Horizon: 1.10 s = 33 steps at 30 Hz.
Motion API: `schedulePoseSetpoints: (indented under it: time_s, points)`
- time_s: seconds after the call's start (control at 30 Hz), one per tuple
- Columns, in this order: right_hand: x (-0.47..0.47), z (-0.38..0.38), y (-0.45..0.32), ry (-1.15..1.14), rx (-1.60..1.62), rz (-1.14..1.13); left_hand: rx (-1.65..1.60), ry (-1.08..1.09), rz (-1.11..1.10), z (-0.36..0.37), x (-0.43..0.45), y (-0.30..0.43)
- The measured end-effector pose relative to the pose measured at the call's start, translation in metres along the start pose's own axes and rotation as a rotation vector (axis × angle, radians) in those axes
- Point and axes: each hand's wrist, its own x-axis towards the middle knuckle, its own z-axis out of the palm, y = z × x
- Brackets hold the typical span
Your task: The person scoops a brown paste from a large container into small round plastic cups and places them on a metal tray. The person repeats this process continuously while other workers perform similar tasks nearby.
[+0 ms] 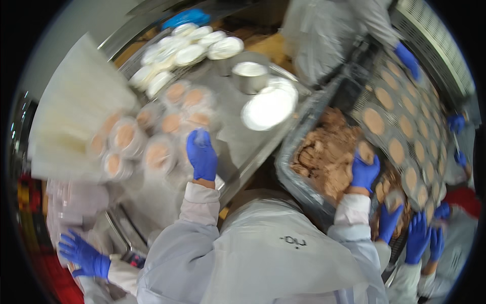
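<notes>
My left hand [202, 155], in a blue glove, is closed around something pale and blurred over the steel table [235, 142]. Beside it stand stacks of round pinkish patties [158, 155] between clear film sheets. My right hand [364, 169], also gloved in blue, holds a round portion of ground meat [365, 152] above the black tub lined with clear plastic [290, 152], which contains a heap of brown-pink ground meat [328, 148]. A pile of white round sheets [269, 106] lies on the table, next to a metal ring or cup [250, 78] with a white top.
More white round stacks [190, 53] lie at the table's far end. A large pale sheet [79, 114] stands at left, near a steel scale-like device [125, 231]. Perforated trays with patties [406, 125] are at right. Co-workers' gloved hands [417, 237] work nearby, others at upper right and lower left.
</notes>
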Motion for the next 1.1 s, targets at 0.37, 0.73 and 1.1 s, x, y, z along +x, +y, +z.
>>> schedulePoseSetpoints:
  time_s: [0.37,0.73,1.1]
  points:
    - [-0.026,0.038,-0.041,-0.007,0.306,-0.284,-0.789,-1.28,-0.239,0.304,-0.104,0.144]
    - [-0.073,0.123,-0.124,-0.269,0.175,-0.52,-1.117,-1.188,-1.254,0.246,-0.078,0.202]
    - [-0.05,0.031,-0.051,0.165,0.191,-0.002,-1.116,-1.155,-0.965,0.251,-0.071,0.132]
